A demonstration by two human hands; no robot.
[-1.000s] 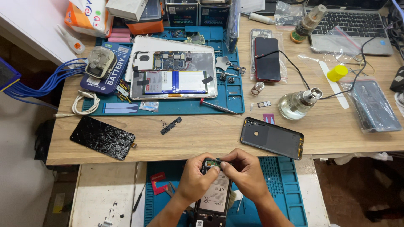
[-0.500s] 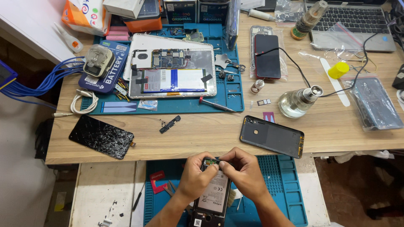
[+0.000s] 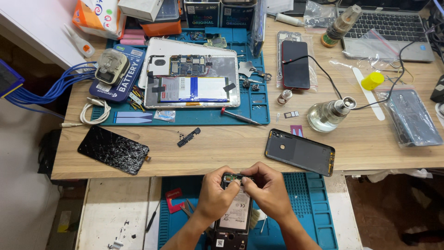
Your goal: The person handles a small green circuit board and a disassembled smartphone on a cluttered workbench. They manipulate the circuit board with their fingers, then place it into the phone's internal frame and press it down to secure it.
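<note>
While I'm looking down at this bench, going from the left: a cracked screen panel [image 3: 114, 149] lies near the front edge, and further back an opened tablet [image 3: 192, 74] sits on the far blue mat [image 3: 185, 118] with its battery and board showing. Near centre is what I'm working on, an opened phone [image 3: 234, 210] with its back off, lying over the near blue mat [image 3: 305, 203]. My left hand [image 3: 213, 196] cups its left edge, fingers curled round it, while my right hand [image 3: 268, 192] pinches down at the top end, fingertips closed tight on some small part I honestly can't make out. I'd say this thing is light and stiff but fragile, with thin connectors exposed, so grip the frame edges and don't press the battery. Off right, the phone's dark back cover [image 3: 299, 152] lies on the wooden table [image 3: 370, 148], well apart from a glass bottle [image 3: 329, 114].
</note>
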